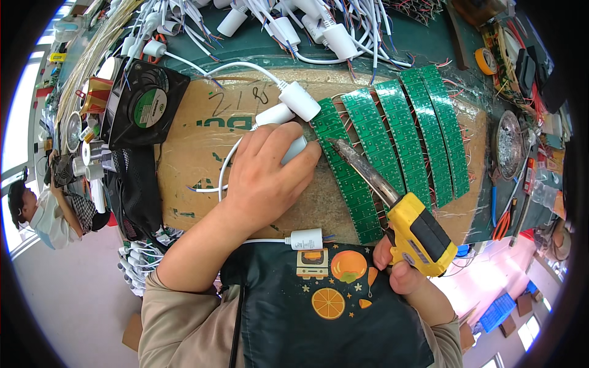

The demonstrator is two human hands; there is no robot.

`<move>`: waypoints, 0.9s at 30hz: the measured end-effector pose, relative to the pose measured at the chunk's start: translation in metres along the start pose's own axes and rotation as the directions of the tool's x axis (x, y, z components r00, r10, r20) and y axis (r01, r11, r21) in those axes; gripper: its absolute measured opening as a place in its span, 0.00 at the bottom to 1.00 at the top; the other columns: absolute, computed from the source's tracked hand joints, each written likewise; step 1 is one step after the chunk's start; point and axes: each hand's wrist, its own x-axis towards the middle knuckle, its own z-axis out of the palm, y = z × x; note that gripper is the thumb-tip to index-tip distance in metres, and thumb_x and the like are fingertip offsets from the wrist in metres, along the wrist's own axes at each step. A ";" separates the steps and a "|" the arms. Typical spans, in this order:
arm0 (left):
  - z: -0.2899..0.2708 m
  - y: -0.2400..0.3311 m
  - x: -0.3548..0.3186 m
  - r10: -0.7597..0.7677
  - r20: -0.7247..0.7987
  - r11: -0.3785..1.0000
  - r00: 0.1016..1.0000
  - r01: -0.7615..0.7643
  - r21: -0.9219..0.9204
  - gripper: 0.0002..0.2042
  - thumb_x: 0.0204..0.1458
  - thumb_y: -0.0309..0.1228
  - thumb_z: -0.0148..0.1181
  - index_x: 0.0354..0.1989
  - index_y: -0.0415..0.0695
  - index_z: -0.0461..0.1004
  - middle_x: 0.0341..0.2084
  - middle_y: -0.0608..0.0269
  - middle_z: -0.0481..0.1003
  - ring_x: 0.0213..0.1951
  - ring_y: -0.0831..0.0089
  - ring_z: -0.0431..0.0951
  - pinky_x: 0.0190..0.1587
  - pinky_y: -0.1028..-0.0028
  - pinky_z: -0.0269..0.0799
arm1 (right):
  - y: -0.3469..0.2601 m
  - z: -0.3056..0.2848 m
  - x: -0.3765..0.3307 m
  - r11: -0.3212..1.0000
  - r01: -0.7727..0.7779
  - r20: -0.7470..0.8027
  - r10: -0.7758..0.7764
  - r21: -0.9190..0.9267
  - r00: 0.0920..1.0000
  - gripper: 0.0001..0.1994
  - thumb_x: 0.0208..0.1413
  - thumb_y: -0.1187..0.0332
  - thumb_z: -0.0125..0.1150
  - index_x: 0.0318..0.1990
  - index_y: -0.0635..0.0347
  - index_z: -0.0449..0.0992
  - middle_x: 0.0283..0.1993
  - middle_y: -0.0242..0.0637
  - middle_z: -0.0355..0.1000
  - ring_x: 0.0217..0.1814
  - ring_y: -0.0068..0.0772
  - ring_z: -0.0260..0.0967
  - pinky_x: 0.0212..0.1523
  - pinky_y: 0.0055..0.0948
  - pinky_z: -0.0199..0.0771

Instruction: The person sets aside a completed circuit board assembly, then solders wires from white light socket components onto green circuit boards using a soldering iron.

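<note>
My left hand [267,168] lies over the cardboard, its fingers curled round a white cylindrical lamp-cord cap [295,151], mostly hidden by them. Two more such caps, one a white corded cap [299,101], lie just beyond the fingers. In my right hand [402,270] is a yellow and black soldering gun [423,236]. Its dark metal tip [343,148] points up and left, over the nearest of several green circuit-board strips [350,175]; whether it touches cannot be told. Close to my body, another white cap [306,239] rests by the dark apron [294,331].
A black fan [146,101] stands left of the cardboard [190,132]. White corded caps [285,32] are heaped along the far side. At the right are a round metal dish [510,144], a yellow tape roll [485,61] and tools. Another person [55,208] is at the far left.
</note>
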 end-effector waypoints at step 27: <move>-0.005 0.002 -0.001 -0.002 0.036 0.999 0.999 0.000 0.042 0.16 0.39 0.24 0.71 0.40 0.48 0.80 0.40 0.62 0.74 0.40 0.61 0.76 0.43 0.63 0.70 | -0.002 0.001 0.000 0.998 -0.053 0.013 0.052 0.038 0.999 0.19 0.58 0.51 0.68 0.33 0.59 0.72 0.27 0.31 0.68 0.27 0.25 0.66 0.27 0.25 0.67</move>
